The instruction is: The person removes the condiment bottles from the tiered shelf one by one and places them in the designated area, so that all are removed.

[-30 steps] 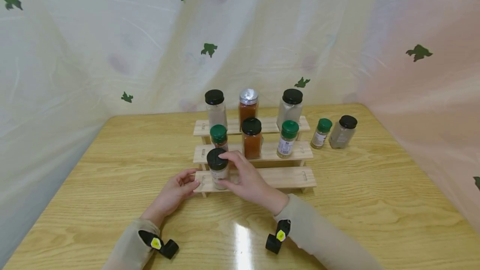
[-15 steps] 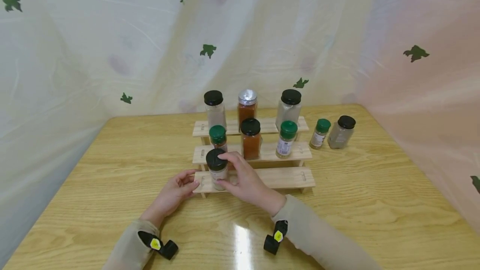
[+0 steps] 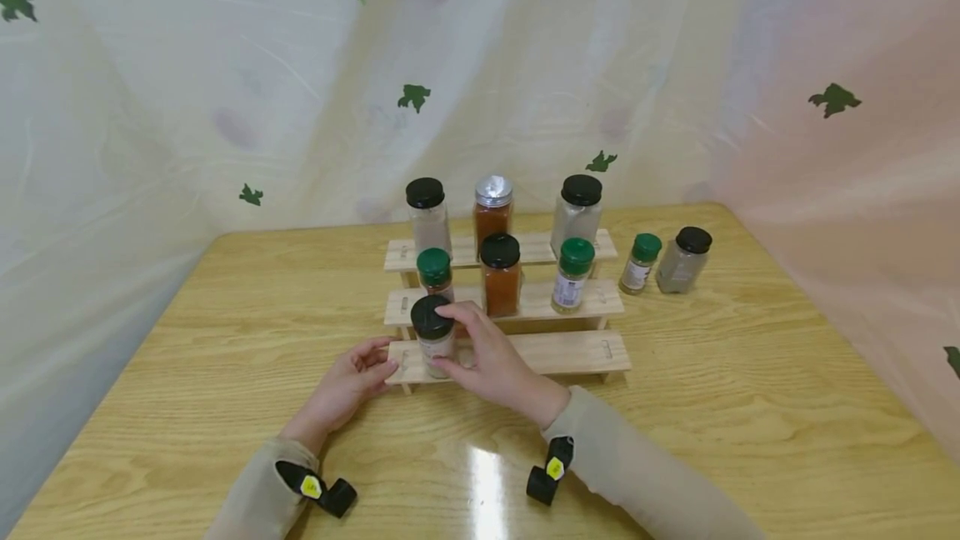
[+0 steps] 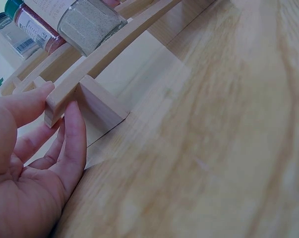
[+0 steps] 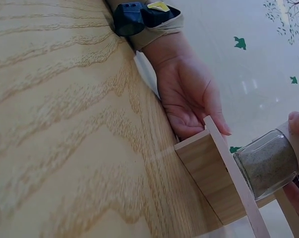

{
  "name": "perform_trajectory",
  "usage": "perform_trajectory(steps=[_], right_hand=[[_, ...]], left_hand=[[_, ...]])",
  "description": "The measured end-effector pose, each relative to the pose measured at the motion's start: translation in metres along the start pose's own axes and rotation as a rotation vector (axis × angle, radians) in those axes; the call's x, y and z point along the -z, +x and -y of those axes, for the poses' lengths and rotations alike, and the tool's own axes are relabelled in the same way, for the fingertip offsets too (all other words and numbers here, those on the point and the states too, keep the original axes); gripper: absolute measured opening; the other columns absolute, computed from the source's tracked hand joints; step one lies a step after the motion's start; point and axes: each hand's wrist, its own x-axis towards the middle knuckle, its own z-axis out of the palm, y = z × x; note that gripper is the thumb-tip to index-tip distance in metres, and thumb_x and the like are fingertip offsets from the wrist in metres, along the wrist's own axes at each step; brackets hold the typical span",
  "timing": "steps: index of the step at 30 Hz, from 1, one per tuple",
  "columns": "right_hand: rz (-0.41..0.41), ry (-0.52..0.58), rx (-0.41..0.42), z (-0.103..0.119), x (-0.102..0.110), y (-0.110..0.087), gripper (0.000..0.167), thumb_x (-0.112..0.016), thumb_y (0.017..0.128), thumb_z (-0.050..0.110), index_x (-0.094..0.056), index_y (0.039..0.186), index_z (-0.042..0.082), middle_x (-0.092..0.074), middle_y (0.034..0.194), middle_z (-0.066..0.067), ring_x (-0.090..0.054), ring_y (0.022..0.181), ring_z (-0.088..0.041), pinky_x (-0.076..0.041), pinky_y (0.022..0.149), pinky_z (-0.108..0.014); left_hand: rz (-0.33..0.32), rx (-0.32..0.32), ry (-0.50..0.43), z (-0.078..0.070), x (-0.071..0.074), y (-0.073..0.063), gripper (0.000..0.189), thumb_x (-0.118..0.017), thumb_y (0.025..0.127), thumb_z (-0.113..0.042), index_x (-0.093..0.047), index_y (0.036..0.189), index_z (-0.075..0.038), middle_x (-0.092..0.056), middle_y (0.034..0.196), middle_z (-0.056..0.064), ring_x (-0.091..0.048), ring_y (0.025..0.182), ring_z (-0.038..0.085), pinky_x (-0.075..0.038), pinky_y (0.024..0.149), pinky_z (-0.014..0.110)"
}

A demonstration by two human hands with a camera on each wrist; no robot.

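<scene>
A three-step wooden spice rack (image 3: 566, 352) stands on the table. On the left of its lowest step is an upright glass spice jar (image 3: 432, 321) with a black lid, pale label and greyish powder inside. My right hand (image 3: 491, 361) holds this jar, thumb low on the front and a finger at the lid. In the right wrist view the jar's base sits at the step's surface. My left hand (image 3: 347, 386) pinches the left end of the lowest step; in the left wrist view the thumb (image 4: 35, 101) lies on top and fingers reach underneath.
On the middle step stand two green-capped jars (image 3: 576, 273) and a black-lidded orange one (image 3: 500, 273). The top step bears two black-lidded jars (image 3: 580, 215) and a silver-lidded one (image 3: 493, 205). Right of the rack are a small green-capped jar (image 3: 640, 263) and a black-lidded grey jar (image 3: 684, 261).
The head view shifts slightly. Both hands, the spice jar and the rack keep their places.
</scene>
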Motion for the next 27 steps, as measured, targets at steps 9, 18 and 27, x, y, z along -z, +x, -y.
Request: perform_trajectory(steps=[9,18,27], right_hand=[[-0.011,0.018,0.011,-0.003,-0.001,0.0,0.066,-0.074,0.08,0.005,-0.032,0.13,0.012,-0.05,0.125,-0.013,-0.053,0.117,-0.025,-0.049,0.094,-0.033],[-0.037,0.027,0.033,-0.005,0.002,-0.003,0.068,-0.076,0.077,0.003,-0.033,0.129,0.011,-0.052,0.122,-0.014,-0.055,0.113,-0.027,-0.05,0.09,-0.033],[-0.072,0.029,0.106,-0.011,0.013,-0.01,0.07,-0.077,0.075,0.0,-0.031,0.126,0.011,-0.052,0.121,-0.015,-0.056,0.111,-0.03,-0.051,0.089,-0.035]], left_hand=[[-0.007,-0.002,0.007,-0.001,-0.001,-0.001,0.053,-0.054,0.095,-0.007,-0.03,0.138,0.011,-0.052,0.102,-0.001,-0.055,0.087,0.003,-0.051,0.073,0.019],[-0.003,0.01,-0.006,0.001,0.0,0.001,0.053,-0.054,0.094,-0.006,-0.03,0.139,0.011,-0.052,0.104,0.0,-0.055,0.088,0.004,-0.052,0.074,0.019],[0.008,-0.006,-0.021,-0.001,0.0,0.0,0.054,-0.053,0.095,-0.004,-0.028,0.139,0.012,-0.052,0.101,-0.003,-0.054,0.087,0.002,-0.051,0.073,0.018]])
